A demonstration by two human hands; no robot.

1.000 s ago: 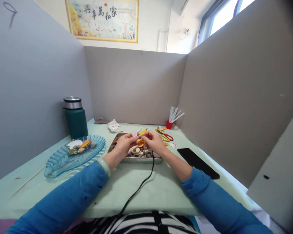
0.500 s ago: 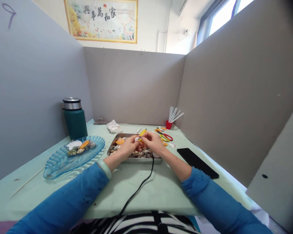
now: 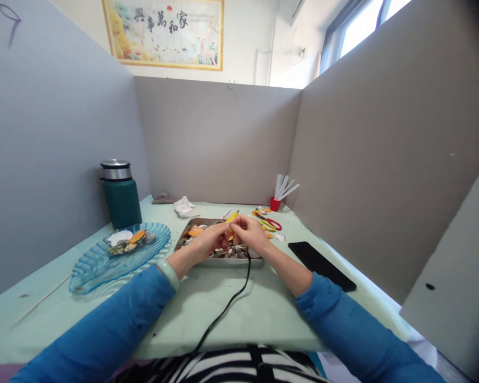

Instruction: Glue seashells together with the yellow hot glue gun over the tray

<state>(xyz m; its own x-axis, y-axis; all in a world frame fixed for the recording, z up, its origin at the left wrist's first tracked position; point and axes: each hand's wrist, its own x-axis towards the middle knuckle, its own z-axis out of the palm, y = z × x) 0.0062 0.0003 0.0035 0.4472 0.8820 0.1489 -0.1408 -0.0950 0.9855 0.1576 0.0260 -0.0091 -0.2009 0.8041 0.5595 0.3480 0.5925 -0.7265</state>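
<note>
Above a metal tray (image 3: 227, 263) of small shells (image 3: 236, 251), my two hands meet at the fingertips. My left hand (image 3: 211, 240) is closed in a pinch, the thumb and fingers pressed together; whatever is in it is hidden. Closed likewise, my right hand (image 3: 249, 233) pinches at the same spot, and I cannot make out what lies between the fingers. A yellow tool (image 3: 232, 216), probably a glue gun, shows partly behind my hands. A black cord (image 3: 239, 292) runs from the tray toward my lap.
On the left stand a blue shell-shaped plate (image 3: 88, 274) holding shell pieces and a green bottle (image 3: 122, 202). Scissors (image 3: 272, 223), a black phone-like slab (image 3: 323, 266) and a red cup (image 3: 275, 204) of white sticks are on the right. Grey partitions (image 3: 219, 138) enclose the table.
A small white piece seen between my fingertips before is now hidden. My left hand has turned slightly, its fingers closing against my right hand's. The view has shifted a little.
</note>
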